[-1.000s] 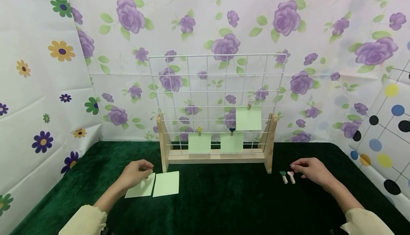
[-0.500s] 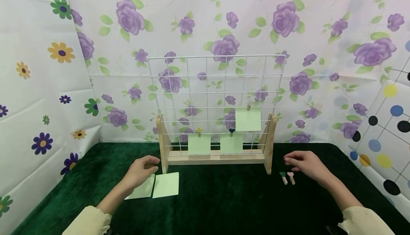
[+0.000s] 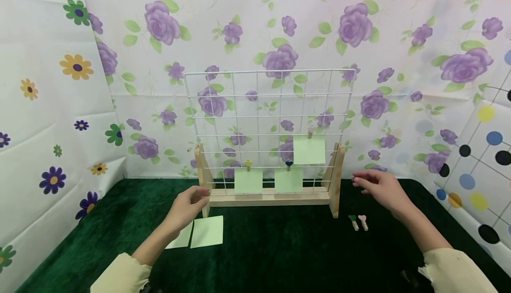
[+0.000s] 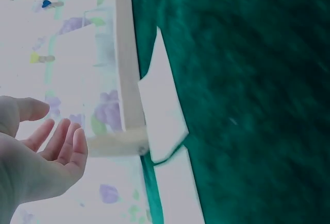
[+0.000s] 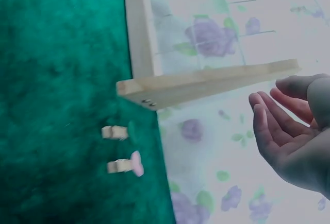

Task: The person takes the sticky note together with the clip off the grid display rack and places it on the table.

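Observation:
In the head view my left hand [image 3: 184, 209] hovers in front of the left wooden foot of a white wire grid rack [image 3: 257, 116], its fingers loosely bent around nothing. Below it two pale green paper sheets [image 3: 206, 232] lie side by side, the left one partly hidden by the hand. My right hand [image 3: 384, 191] is raised beyond two small clothespins, one with a green heart [image 3: 354, 223] and one with a pink heart [image 3: 363, 223]. In the right wrist view its thumb and fingers stand apart and hold nothing.
Clothespins hold three green sheets on the rack: a lower left sheet [image 3: 248, 181], a lower middle sheet [image 3: 288, 180] and a higher right sheet [image 3: 309, 150]. The rack stands in a wooden base [image 3: 269, 198] on a dark green cloth [image 3: 275, 248]. Patterned sheeting surrounds the table.
My left hand has risen off the paper sheets and moved right, toward the rack's left foot. My right hand has moved up and away from the clothespins. The sheets and clothespins stay put.

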The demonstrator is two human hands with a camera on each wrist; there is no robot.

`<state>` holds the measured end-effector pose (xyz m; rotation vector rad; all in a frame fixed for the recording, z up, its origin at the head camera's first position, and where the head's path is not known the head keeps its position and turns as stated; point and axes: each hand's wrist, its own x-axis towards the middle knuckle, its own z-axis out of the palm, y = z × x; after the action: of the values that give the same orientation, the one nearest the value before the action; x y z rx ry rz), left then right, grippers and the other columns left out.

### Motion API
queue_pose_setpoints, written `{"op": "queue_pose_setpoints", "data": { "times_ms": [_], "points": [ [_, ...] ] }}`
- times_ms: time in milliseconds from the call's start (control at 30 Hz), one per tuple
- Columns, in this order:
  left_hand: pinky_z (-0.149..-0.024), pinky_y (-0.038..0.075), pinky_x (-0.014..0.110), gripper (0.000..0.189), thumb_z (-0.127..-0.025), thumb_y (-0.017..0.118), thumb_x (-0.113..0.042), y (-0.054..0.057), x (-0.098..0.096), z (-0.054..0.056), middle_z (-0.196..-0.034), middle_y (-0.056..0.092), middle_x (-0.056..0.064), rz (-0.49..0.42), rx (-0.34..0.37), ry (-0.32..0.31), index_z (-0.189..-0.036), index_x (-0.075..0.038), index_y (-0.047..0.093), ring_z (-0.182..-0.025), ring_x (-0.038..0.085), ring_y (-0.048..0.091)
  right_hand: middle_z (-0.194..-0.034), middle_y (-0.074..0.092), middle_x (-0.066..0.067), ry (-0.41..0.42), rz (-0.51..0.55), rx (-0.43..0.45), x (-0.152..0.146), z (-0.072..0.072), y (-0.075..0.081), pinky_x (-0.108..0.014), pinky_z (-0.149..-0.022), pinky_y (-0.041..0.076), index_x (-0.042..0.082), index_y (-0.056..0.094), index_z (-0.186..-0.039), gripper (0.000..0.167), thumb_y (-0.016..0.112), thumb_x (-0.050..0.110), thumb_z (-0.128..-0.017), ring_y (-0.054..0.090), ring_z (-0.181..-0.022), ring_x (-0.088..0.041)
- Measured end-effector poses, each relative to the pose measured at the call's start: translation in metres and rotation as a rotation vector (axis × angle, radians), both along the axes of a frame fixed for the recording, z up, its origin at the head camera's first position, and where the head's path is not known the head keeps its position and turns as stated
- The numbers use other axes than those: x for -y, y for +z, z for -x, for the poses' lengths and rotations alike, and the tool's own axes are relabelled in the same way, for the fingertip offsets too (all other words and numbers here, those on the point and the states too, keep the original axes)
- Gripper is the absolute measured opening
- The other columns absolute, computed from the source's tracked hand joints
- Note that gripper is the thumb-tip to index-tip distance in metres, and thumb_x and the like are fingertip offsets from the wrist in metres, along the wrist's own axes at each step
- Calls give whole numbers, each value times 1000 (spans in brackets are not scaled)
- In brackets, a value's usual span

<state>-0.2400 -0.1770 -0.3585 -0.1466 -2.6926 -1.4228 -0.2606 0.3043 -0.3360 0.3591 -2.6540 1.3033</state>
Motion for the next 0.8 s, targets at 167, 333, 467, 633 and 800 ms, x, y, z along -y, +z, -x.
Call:
{"op": "queue_pose_setpoints", "data": {
  "times_ms": [167, 333, 467, 633, 800],
  "points": [
    [-92, 45, 49, 30, -99, 54, -10, 8, -17, 4, -121, 62, 15, -34, -20, -26, -127, 0, 56, -114, 33, 53, -119, 63, -21, -1, -3, -18, 7, -1, 13, -22, -78, 51, -5, 56, -129, 43, 49, 28, -103, 63, -97, -14],
    [-91, 46, 48, 28, -98, 55, -10, 12, -34, 5, -118, 63, 12, -71, -55, -54, -124, -1, 59, -112, 31, 55, -119, 63, -20, -5, -22, -53, 17, -2, 27, -20, -78, 50, -4, 56, -129, 44, 49, 30, -103, 62, -101, -25],
    [-90, 47, 48, 28, -97, 56, -10, 14, -46, 6, -117, 64, 13, -88, -79, -76, -124, 0, 59, -111, 30, 56, -119, 63, -21, 4, -1, -80, 28, 0, 39, -19, -77, 51, -4, 55, -130, 46, 49, 31, -102, 62, -102, -26],
    [-88, 47, 46, 30, -97, 57, -9, 22, -61, 11, -117, 64, 14, -107, -115, -111, -124, 1, 59, -107, 29, 57, -124, 60, -22, 9, 27, -83, 37, 2, 50, -18, -77, 50, -3, 50, -135, 49, 49, 33, -102, 60, -106, -33],
    [-88, 48, 44, 29, -96, 58, -8, 29, -76, 17, -114, 66, 12, -115, -153, -135, -123, 1, 60, -104, 27, 59, -125, 60, -21, 32, 45, -85, 44, 4, 60, -18, -76, 50, -2, 53, -133, 48, 51, 33, -101, 59, -109, -33]
  ]
}}
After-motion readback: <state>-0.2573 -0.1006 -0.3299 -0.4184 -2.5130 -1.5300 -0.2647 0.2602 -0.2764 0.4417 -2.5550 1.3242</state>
